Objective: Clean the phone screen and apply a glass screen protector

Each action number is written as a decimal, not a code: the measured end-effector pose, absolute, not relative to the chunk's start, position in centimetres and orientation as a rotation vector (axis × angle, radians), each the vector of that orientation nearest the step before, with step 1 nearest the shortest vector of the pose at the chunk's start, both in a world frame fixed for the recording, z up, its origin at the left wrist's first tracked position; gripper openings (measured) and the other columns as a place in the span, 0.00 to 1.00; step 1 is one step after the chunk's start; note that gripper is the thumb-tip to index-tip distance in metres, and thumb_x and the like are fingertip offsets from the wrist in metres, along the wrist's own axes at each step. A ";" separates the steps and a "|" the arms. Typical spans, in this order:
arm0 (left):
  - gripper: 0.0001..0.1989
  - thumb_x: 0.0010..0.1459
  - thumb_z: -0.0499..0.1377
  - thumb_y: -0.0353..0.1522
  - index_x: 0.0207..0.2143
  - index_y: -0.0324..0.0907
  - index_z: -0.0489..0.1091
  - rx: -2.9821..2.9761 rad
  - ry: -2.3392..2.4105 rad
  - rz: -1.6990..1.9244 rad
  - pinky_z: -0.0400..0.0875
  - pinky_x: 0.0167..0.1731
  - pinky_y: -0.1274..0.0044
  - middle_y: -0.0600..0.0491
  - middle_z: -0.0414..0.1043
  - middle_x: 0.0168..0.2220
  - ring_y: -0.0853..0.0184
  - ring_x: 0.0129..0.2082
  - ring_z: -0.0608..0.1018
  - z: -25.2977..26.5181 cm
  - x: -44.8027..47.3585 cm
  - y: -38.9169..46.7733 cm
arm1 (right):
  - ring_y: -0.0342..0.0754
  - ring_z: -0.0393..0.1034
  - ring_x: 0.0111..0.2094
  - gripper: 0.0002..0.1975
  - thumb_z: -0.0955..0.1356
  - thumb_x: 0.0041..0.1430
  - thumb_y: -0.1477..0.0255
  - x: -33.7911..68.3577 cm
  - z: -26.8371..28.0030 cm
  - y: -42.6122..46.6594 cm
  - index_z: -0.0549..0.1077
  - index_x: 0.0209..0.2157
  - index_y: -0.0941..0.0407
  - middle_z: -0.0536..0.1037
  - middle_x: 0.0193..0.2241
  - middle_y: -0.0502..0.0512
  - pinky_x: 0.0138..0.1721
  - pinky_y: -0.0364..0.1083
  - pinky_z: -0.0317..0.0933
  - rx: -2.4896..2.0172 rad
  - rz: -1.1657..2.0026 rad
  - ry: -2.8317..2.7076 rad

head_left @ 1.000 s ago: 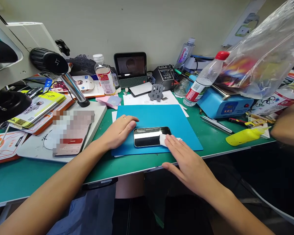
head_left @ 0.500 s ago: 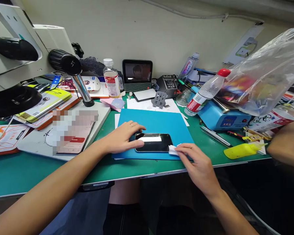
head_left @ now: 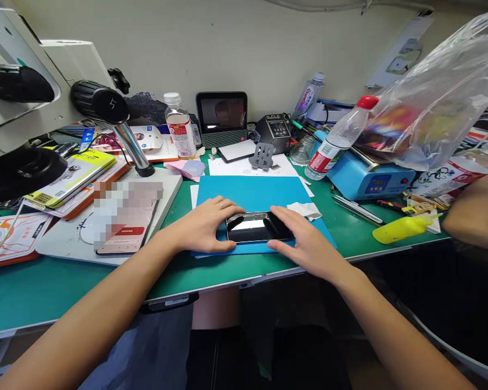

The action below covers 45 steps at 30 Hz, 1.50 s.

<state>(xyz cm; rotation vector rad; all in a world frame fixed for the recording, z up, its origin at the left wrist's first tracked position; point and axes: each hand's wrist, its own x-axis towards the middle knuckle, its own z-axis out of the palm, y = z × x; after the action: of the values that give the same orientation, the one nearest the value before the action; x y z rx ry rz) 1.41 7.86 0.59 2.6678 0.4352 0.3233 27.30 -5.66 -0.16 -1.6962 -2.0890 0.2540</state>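
Note:
A black smartphone (head_left: 258,227) lies screen up, sideways, on a blue mat (head_left: 252,189). My left hand (head_left: 205,227) grips its left end, fingers along the far edge and thumb at the near edge. At the other end my right hand (head_left: 303,235) holds it the same way, thumb near and fingers far. Just beyond my right fingers, a crumpled white wipe (head_left: 307,210) rests at the mat's right edge. The phone's ends are partly hidden by my hands.
A microscope (head_left: 28,108) stands at left over a grey base (head_left: 81,227) bearing another phone (head_left: 132,225). A red-capped bottle (head_left: 335,143), blue device (head_left: 370,181), tweezers (head_left: 358,210) and yellow squeeze bottle (head_left: 402,228) are at right. Another person's arm (head_left: 475,222) is at far right.
My right hand has let go of the white wipe, which now lies beyond it on the mat's right side, and has taken hold of the phone's right end. My left hand stays at the left end.

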 end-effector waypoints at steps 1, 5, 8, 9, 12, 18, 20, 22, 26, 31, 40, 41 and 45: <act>0.34 0.55 0.66 0.41 0.61 0.42 0.64 2.666 0.440 0.324 0.67 0.53 0.60 0.44 0.71 0.57 0.51 0.53 0.71 0.6 1.5 7.8 | 0.63 0.60 0.67 0.39 0.68 0.63 0.51 27.2 -0.2 -5.4 0.59 0.69 0.53 0.66 0.66 0.65 0.63 0.64 0.60 -1.701 0.294 -2.142; 0.33 0.54 0.65 0.38 0.61 0.41 0.64 2.664 0.462 0.328 0.67 0.54 0.60 0.43 0.71 0.55 0.51 0.53 0.71 0.8 1.7 7.5 | 0.64 0.54 0.69 0.42 0.67 0.62 0.47 27.4 -0.6 -4.5 0.56 0.70 0.54 0.62 0.68 0.66 0.65 0.65 0.56 -1.646 0.375 -2.288; 0.34 0.53 0.65 0.37 0.61 0.40 0.64 2.639 0.473 0.338 0.68 0.53 0.61 0.44 0.72 0.53 0.52 0.52 0.71 0.9 1.9 7.4 | 0.62 0.55 0.68 0.39 0.66 0.64 0.49 27.4 -0.8 -4.2 0.58 0.69 0.53 0.64 0.67 0.65 0.65 0.64 0.56 -1.656 0.377 -2.244; 0.34 0.53 0.66 0.37 0.61 0.40 0.64 2.626 0.474 0.340 0.69 0.53 0.62 0.44 0.73 0.53 0.52 0.51 0.71 0.9 1.9 7.3 | 0.61 0.57 0.68 0.38 0.66 0.64 0.50 27.4 -0.9 -4.1 0.58 0.69 0.52 0.65 0.66 0.64 0.64 0.64 0.57 -1.661 0.377 -2.220; 0.30 0.55 0.65 0.37 0.59 0.42 0.65 2.569 0.475 0.383 0.70 0.50 0.63 0.46 0.74 0.50 0.54 0.50 0.72 1.0 1.8 7.4 | 0.61 0.62 0.64 0.38 0.67 0.64 0.52 27.5 -1.1 -3.9 0.56 0.70 0.50 0.69 0.63 0.63 0.61 0.63 0.63 -1.621 0.375 -2.192; 0.42 0.52 0.69 0.49 0.64 0.44 0.60 2.563 0.498 0.473 0.66 0.58 0.59 0.43 0.67 0.60 0.50 0.58 0.69 0.7 1.7 7.4 | 0.63 0.67 0.59 0.39 0.69 0.63 0.54 27.8 -1.4 -3.8 0.56 0.70 0.53 0.72 0.57 0.67 0.56 0.64 0.67 -1.469 0.120 -2.243; 0.47 0.48 0.69 0.53 0.65 0.44 0.59 2.564 0.538 0.439 0.66 0.57 0.57 0.41 0.66 0.61 0.47 0.58 0.69 0.5 1.7 7.5 | 0.64 0.68 0.58 0.38 0.69 0.63 0.55 27.9 -1.5 -3.9 0.58 0.69 0.54 0.73 0.56 0.68 0.56 0.65 0.66 -1.406 -0.013 -2.252; 0.47 0.47 0.70 0.54 0.63 0.43 0.61 2.545 0.577 0.409 0.68 0.55 0.57 0.41 0.69 0.58 0.47 0.57 0.70 0.3 1.7 7.6 | 0.64 0.69 0.57 0.37 0.69 0.63 0.56 27.9 -1.5 -4.1 0.59 0.69 0.54 0.74 0.56 0.68 0.56 0.66 0.65 -1.356 -0.114 -2.237; 0.37 0.48 0.70 0.50 0.55 0.42 0.66 2.481 0.614 0.461 0.72 0.48 0.61 0.44 0.72 0.50 0.51 0.51 0.74 0.5 1.8 7.5 | 0.64 0.70 0.55 0.39 0.71 0.62 0.56 27.8 -1.3 -4.4 0.59 0.69 0.54 0.76 0.54 0.67 0.56 0.65 0.66 -1.307 -0.221 -2.133; 0.37 0.50 0.71 0.48 0.56 0.43 0.63 2.374 0.512 0.751 0.71 0.50 0.63 0.45 0.72 0.51 0.54 0.50 0.74 0.9 1.8 7.0 | 0.64 0.70 0.55 0.41 0.73 0.59 0.56 27.2 -0.6 -4.4 0.60 0.69 0.53 0.76 0.55 0.66 0.56 0.63 0.67 -1.274 -0.245 -2.008; 0.37 0.50 0.72 0.43 0.58 0.47 0.60 1.906 0.414 0.979 0.72 0.55 0.65 0.43 0.71 0.59 0.54 0.58 0.75 0.2 2.4 6.2 | 0.61 0.71 0.57 0.48 0.69 0.59 0.48 25.2 -1.4 -2.4 0.48 0.73 0.48 0.75 0.57 0.62 0.58 0.62 0.66 -1.327 0.277 -1.908; 0.37 0.50 0.73 0.42 0.57 0.47 0.61 1.902 0.413 0.991 0.72 0.55 0.64 0.43 0.71 0.58 0.54 0.57 0.75 0.1 2.4 6.3 | 0.61 0.70 0.58 0.47 0.70 0.59 0.49 25.1 -1.4 -2.3 0.47 0.73 0.48 0.74 0.58 0.62 0.59 0.62 0.65 -1.342 0.318 -1.914; 0.37 0.48 0.74 0.39 0.57 0.46 0.62 1.929 0.409 1.005 0.71 0.57 0.64 0.43 0.73 0.56 0.54 0.56 0.76 -0.1 2.4 6.4 | 0.60 0.67 0.61 0.43 0.70 0.61 0.52 24.9 -1.2 -2.4 0.51 0.72 0.47 0.72 0.60 0.62 0.61 0.62 0.62 -1.374 0.398 -1.962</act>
<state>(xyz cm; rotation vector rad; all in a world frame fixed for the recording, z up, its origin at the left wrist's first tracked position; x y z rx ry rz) 2.39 6.40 -0.05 1.9289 0.4087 1.0054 24.86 -2.38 -1.16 -1.3743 -1.9621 0.3979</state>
